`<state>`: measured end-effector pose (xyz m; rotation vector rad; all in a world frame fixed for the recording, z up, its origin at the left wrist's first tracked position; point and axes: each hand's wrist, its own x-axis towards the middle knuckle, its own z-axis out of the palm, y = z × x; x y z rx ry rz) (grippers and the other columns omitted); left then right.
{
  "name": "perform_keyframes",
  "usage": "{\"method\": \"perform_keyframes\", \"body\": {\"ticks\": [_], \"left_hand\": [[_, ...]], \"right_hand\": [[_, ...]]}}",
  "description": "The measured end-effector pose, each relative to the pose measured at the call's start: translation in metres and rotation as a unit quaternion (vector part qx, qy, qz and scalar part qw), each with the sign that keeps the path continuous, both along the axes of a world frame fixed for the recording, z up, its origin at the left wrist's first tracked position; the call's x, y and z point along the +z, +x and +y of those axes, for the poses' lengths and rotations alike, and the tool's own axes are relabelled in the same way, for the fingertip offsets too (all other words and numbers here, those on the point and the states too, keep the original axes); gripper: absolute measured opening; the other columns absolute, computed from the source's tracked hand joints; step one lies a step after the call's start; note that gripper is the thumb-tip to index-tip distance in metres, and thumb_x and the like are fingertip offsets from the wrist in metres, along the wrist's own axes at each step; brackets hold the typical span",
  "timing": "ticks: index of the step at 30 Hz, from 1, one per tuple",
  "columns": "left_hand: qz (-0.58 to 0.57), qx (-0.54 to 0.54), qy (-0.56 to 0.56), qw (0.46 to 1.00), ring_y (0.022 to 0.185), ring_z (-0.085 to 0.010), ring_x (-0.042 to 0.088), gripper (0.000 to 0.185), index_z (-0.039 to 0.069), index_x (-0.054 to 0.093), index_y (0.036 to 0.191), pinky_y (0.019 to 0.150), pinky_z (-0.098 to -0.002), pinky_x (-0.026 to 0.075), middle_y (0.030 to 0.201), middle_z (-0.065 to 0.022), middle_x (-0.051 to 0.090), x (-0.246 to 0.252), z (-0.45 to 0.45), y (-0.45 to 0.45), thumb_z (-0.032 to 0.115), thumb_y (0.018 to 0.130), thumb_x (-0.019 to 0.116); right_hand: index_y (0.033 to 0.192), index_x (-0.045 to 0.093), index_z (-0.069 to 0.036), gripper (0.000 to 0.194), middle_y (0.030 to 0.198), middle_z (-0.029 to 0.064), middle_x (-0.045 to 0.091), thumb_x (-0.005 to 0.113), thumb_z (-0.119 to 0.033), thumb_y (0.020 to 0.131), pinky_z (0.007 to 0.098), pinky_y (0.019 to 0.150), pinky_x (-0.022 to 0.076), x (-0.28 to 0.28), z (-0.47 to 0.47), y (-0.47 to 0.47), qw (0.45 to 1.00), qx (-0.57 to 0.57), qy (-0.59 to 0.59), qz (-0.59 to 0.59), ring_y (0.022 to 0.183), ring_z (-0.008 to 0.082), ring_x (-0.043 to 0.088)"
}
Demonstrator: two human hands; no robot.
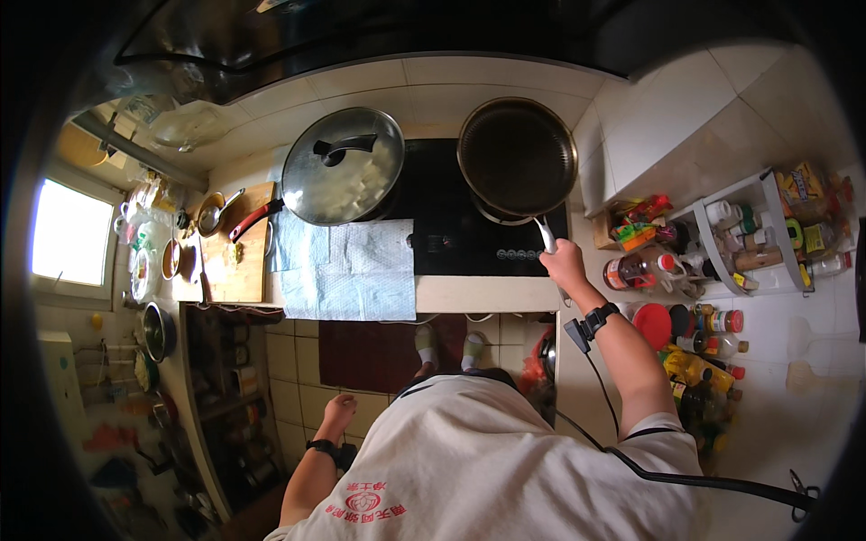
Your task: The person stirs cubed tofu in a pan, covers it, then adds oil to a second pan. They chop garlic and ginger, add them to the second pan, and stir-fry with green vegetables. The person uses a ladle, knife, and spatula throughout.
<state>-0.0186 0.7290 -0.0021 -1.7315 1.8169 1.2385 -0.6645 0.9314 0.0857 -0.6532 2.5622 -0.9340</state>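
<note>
My right hand (564,262) grips the pale handle of a dark frying pan (518,154). No food is visible in the pan. It is over the right side of a black glass cooktop (433,182), and part of a burner ring (499,215) shows below its near rim. Whether the pan touches the burner I cannot tell. My left hand (340,410) hangs low beside my body, fingers curled, nothing visible in it. To the left on the cooktop stands a pan under a glass lid (344,177) with a black knob; pale chunks show through the fogged glass.
A red-and-black handle (256,220) juts left over a wooden cutting board (247,270) bearing a ladle (212,215). Blue-white sheets (358,270) cover the counter's front edge. Right of the cooktop are a large sauce bottle (629,270), a grey rack (717,237) and several oil bottles (690,368).
</note>
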Motion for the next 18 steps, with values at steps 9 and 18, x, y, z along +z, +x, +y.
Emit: {"method": "perform_keyframes", "body": {"ticks": [9,18], "left_hand": [[-0.001,-0.007,0.008,1.000,0.083,-0.0217,0.074,0.039,0.003,0.074,0.121,0.076,-0.0355,0.057,0.091,-0.0128,0.077,-0.010,0.000,0.003,0.029,0.092,0.068],[0.015,-0.004,-0.007,1.000,0.078,-0.0223,0.073,0.039,0.003,0.073,0.121,0.073,-0.0351,0.057,0.084,-0.0109,0.076,-0.016,0.008,-0.002,0.029,0.093,0.067]], "right_hand": [[0.073,0.058,0.002,0.015,0.058,0.0092,0.059,0.067,-0.008,0.078,0.0350,0.041,0.0462,0.029,0.009,-0.006,0.981,0.025,-0.042,-0.186,0.042,0.0187,0.058],[0.077,0.063,0.006,0.016,0.056,0.0147,0.060,0.067,-0.009,0.078,0.0377,0.044,0.0511,0.031,0.019,-0.037,0.987,0.062,0.081,-0.124,0.044,0.0237,0.062]]}}
